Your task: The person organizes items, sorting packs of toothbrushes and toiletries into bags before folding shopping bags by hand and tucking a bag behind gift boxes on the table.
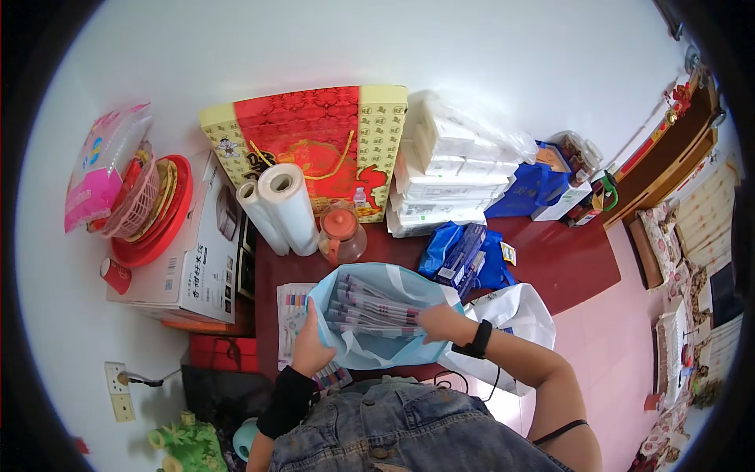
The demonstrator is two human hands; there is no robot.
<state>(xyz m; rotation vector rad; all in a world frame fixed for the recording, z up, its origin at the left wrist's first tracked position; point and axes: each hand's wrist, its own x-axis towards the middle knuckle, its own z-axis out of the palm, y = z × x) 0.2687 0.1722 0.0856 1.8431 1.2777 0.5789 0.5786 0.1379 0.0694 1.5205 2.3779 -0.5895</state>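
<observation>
A light blue tote bag [362, 355] stands wide at the table's front edge, its mouth facing up. Inside it lie several clear packs of slim sticks with coloured ends, which look like pens [373, 308]. My left hand [313, 348] grips the bag's left side, thumb up against the wall. With fingers curled, my right hand [442, 322] reaches over the right rim and touches the ends of the packs; what its fingertips hold is hidden. More packs with coloured pens [292, 303] lie left of the bag, partly under it.
Behind the bag stand a glass teapot [343, 232], plastic film rolls [287, 208], a red gift box [307, 141] and stacked tissue packs [448, 181]. Blue boxes [462, 256] and a white bag [523, 315] sit to the right. A carton [185, 267] stands left.
</observation>
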